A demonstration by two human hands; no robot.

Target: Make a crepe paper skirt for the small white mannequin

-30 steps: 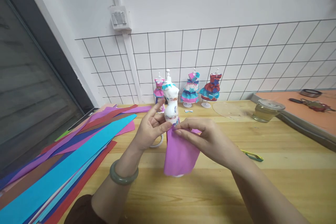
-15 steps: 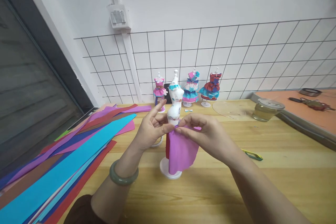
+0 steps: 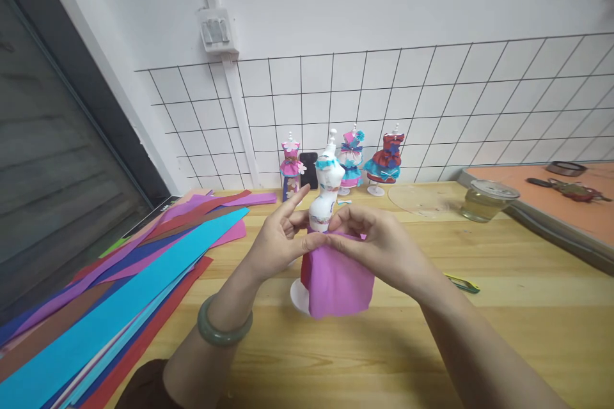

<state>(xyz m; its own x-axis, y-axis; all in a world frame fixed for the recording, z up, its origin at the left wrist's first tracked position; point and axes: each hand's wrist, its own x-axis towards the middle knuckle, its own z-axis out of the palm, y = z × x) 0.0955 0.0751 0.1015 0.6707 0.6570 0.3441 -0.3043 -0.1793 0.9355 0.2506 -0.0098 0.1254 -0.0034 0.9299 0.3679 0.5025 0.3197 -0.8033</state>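
A small white mannequin [image 3: 322, 208] leans slightly right on its round white base [image 3: 299, 297]. Purple paper [image 3: 340, 284] hangs from its waist like a skirt, over a strip of red. My left hand [image 3: 283, 239] presses the top edge of the purple paper with its thumb, the index finger pointing up. My right hand [image 3: 378, 243] pinches the same edge at the front, its thumb tip close to the left thumb. A turquoise band [image 3: 327, 163] circles the mannequin's chest.
Long coloured paper strips [image 3: 144, 275] lie at the left. Behind stand three dressed mannequins, one in red and blue [image 3: 387, 156], and a black phone [image 3: 309, 169]. Rightward are yellow-green snips [image 3: 463, 283], a lidded cup [image 3: 490, 199] and an orange board [image 3: 566, 204].
The mannequin's top has tilted to the right. The purple paper is spread wider to the right, and both thumbs sit slightly lower at its top edge.
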